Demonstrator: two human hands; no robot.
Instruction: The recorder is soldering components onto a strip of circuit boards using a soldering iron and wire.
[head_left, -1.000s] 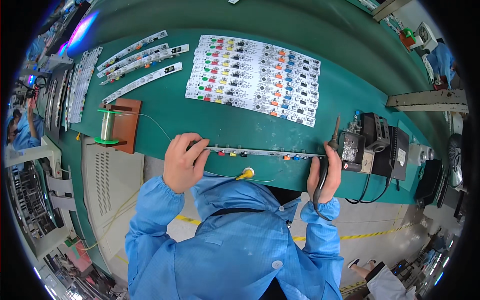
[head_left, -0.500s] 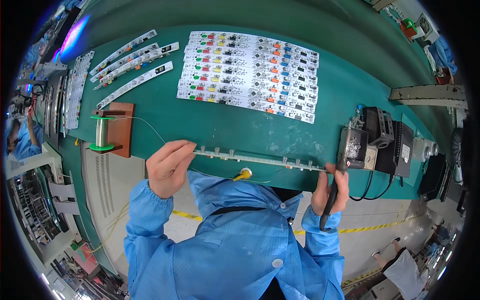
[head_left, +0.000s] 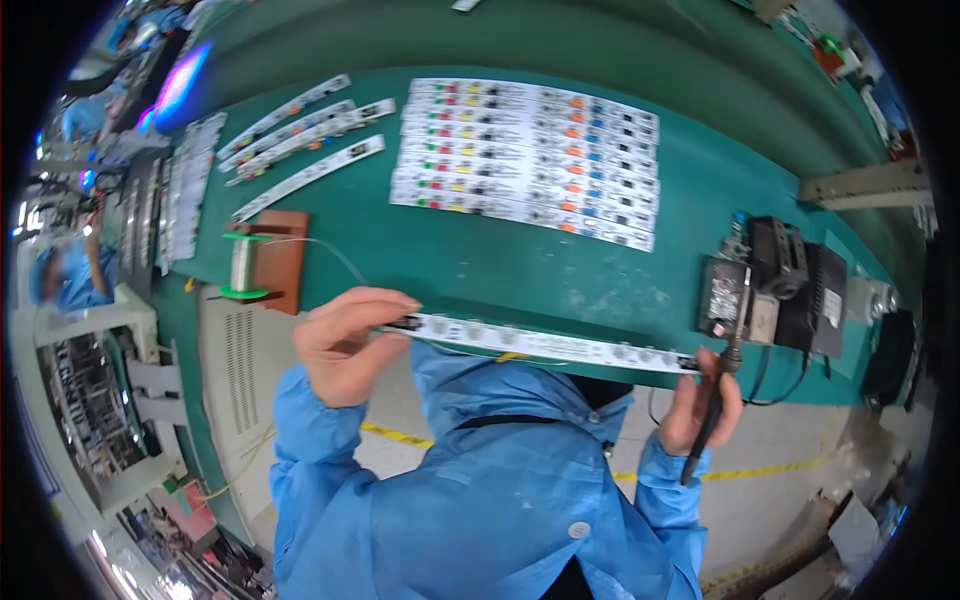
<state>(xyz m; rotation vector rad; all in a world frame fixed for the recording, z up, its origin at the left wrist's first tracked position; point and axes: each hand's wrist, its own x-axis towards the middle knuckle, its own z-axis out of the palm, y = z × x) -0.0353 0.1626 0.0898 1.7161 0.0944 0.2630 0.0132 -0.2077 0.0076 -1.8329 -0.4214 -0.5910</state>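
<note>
A long white circuit strip (head_left: 540, 343) is held level at the near edge of the green table (head_left: 520, 260), just above my chest. My left hand (head_left: 345, 345) pinches its left end. My right hand (head_left: 700, 405) holds its right end and also grips a black soldering iron (head_left: 712, 415), whose tip points up toward the strip's end. Both arms wear blue sleeves.
Rows of white circuit strips with coloured parts (head_left: 530, 160) lie at the middle back, more loose strips (head_left: 300, 135) at back left. A solder spool on a brown block (head_left: 262, 262) stands left. A black soldering station (head_left: 775, 285) sits right, with cables.
The strip has been lifted off the table edge toward me and turned over, so its coloured parts no longer show. Both hands came closer to my body.
</note>
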